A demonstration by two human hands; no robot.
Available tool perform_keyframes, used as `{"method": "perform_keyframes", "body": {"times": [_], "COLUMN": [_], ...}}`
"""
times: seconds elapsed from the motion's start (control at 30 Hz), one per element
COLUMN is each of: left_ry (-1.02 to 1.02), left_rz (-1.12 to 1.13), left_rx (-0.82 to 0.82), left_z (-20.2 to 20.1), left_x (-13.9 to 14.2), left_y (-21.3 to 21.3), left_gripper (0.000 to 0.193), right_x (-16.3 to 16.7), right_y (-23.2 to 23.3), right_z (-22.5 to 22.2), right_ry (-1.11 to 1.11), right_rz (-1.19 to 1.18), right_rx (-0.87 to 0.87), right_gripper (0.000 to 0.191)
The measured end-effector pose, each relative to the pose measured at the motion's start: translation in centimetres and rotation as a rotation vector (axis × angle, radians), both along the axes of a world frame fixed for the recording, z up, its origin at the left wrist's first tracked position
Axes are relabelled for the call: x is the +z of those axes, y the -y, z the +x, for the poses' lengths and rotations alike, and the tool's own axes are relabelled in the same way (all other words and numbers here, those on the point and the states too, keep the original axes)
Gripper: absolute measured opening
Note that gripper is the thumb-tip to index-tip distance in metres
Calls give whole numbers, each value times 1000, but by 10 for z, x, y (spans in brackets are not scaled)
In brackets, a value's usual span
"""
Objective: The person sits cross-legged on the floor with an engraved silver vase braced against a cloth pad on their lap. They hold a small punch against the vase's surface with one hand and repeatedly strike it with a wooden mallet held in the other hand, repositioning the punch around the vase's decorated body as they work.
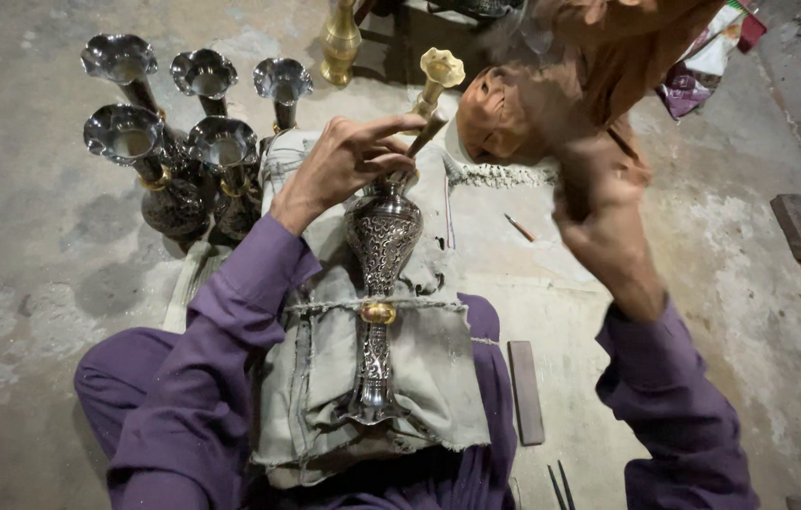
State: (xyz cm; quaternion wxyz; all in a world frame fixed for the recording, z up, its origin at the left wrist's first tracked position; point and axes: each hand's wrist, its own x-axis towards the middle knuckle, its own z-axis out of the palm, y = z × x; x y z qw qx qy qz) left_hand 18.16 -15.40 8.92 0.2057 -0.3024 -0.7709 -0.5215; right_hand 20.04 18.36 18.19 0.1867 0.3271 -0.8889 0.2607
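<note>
An engraved dark metal vase (pixel 381 247) with brass bands lies on a folded grey cloth pad (pixel 438 378) across my lap, its flared brass mouth (pixel 440 68) pointing away from me. My left hand (pixel 344 162) grips the vase at its neck, just above the bulb. My right hand (pixel 598 203) is raised at the right, blurred by motion; an orange-brown cloth (pixel 598 66) streams from it above the vase.
Several finished dark vases with shiny flared mouths (pixel 183 142) stand on the concrete floor at the left. A plain brass vase (pixel 341 42) stands farther back. A flat bar (pixel 525 389), a small pencil-like tool (pixel 518 228) and thin rods (pixel 561 486) lie at my right.
</note>
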Motion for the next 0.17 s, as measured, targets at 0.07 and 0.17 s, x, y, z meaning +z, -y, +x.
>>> {"method": "perform_keyframes", "body": {"times": [0.07, 0.17], "left_ry": [-33, -55], "left_rz": [-88, -174], "left_rx": [45, 72], "left_z": [-2, -3], "left_x": [6, 10], "left_y": [-1, -7], "left_gripper": [49, 50], "right_x": [3, 9], "right_y": [-2, 0], "right_z": [8, 20], "right_ry": [-38, -84], "right_rz": [177, 258], "right_rx": [-130, -199], "right_gripper": [54, 59]}}
